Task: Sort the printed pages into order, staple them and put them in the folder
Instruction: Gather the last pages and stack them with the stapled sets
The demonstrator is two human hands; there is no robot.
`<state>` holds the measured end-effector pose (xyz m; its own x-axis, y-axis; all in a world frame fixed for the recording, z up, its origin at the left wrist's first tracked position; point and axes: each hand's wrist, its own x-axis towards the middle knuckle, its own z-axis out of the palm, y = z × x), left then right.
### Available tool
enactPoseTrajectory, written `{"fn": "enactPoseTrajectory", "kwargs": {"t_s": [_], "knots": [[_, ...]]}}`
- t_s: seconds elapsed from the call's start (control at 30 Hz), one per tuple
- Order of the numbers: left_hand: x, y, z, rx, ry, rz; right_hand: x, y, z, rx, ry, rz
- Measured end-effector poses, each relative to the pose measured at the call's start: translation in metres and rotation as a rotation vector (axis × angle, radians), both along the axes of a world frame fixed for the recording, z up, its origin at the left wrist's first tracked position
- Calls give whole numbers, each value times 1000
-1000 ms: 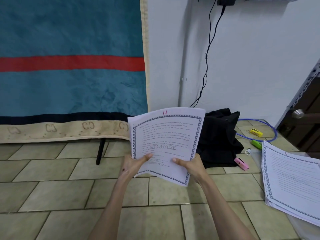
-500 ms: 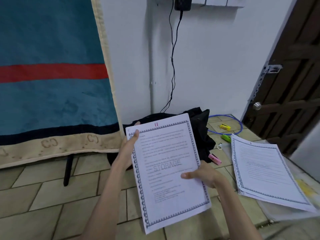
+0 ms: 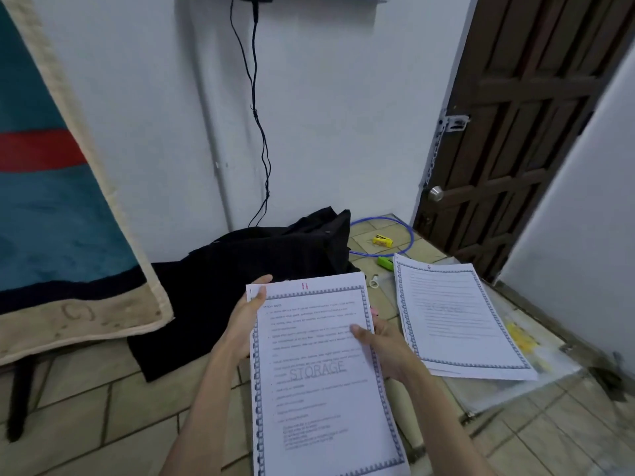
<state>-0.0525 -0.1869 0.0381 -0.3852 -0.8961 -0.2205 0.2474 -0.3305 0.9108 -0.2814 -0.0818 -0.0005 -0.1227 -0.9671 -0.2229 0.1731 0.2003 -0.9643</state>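
I hold a printed page with a blue patterned border, a red "11" at its top and a grey "STORAGE" watermark. My left hand grips its upper left edge, thumb on the front. My right hand grips the right edge, thumb on the paper. To the right, a stack of similar pages lies on the floor, its top sheet marked 6. That stack rests on a clear plastic folder. A green stapler lies just behind the stack, partly hidden by it.
A black cloth bag lies against the white wall behind the page. A blue cable loop and a small yellow box sit in the corner. A dark wooden door stands at right, a teal blanket hangs at left.
My view has swung right and down. The page came closer and lower, now upright between both hands. My left hand moved from the bottom edge to the upper left edge.
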Motion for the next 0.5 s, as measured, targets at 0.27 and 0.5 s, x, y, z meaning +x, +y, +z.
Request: {"fn": "enactPoseTrajectory", "kwargs": {"t_s": [0.27,0.5], "knots": [[-5,10,-38,116,-210,-39,-16,-17,-7,102,127,55],[-1,2,-43,-13,-430,35,-58,-74,8,191,901,-264]]}}
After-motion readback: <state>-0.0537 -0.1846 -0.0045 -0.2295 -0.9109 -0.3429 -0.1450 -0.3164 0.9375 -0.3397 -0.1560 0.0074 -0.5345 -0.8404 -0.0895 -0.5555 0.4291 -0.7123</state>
